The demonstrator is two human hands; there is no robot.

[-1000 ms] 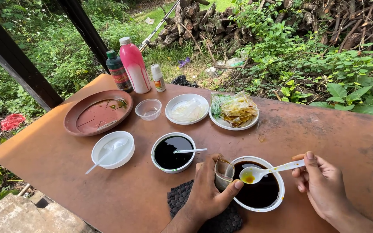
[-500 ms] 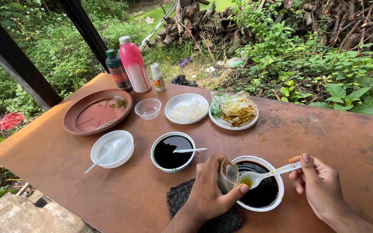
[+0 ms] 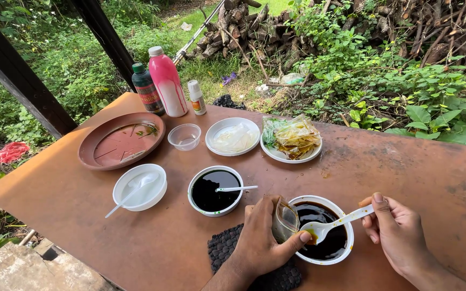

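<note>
My left hand grips a small clear plastic cup, tilted toward a white bowl of dark brown liquid at the table's near edge. My right hand holds a white plastic spoon by its handle; the spoon's bowl carries a little yellowish-brown liquid and sits at the cup's mouth, over the dark liquid. Under my left wrist lies a dark knobbly mat.
On the brown table: a second bowl of dark liquid with a spoon, a white bowl with a spoon, a brown dish, a small clear cup, two white plates, a pink bottle, a dark bottle, a small white bottle.
My left hand has lifted the clear cup and tipped it toward the spoon. The spoon has dropped slightly and moved in to the cup's mouth.
</note>
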